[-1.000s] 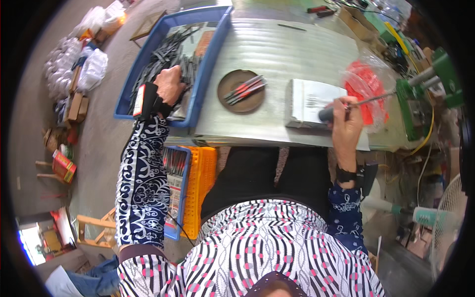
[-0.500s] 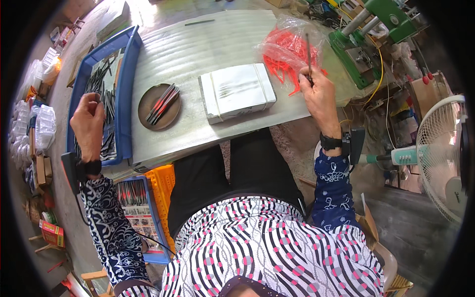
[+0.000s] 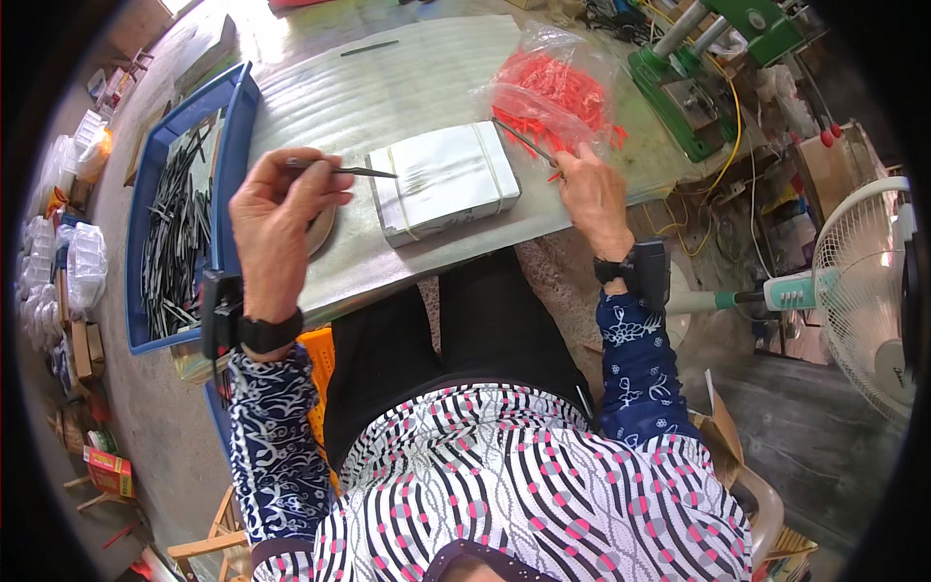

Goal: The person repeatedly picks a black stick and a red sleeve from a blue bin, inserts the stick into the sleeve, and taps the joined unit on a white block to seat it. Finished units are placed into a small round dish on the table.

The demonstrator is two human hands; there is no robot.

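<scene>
My left hand (image 3: 274,228) is closed on slim dark tweezers (image 3: 366,173), as far as their tapered shape shows. Their narrow end points right, over the left side of a block wrapped in white paper (image 3: 451,175) with bands round it. My right hand (image 3: 592,199) grips a thin dark rod (image 3: 524,141), which slants up and left to the block's far right corner. Close beyond that hand lies a clear plastic bag of red strips (image 3: 553,92). Behind my left hand a round brown dish (image 3: 326,231) is mostly hidden.
A blue bin (image 3: 247,112) full of dark slender metal pieces (image 3: 175,233) stands at the left. At the far right of the table is a green press (image 3: 679,97). One dark strip (image 3: 369,48) lies far back. A white fan (image 3: 863,291) stands to the right.
My left hand has come from the blue bin toward the block, now with the tweezers in it. My right hand has moved slightly left, and its rod has tipped from upright toward the block.
</scene>
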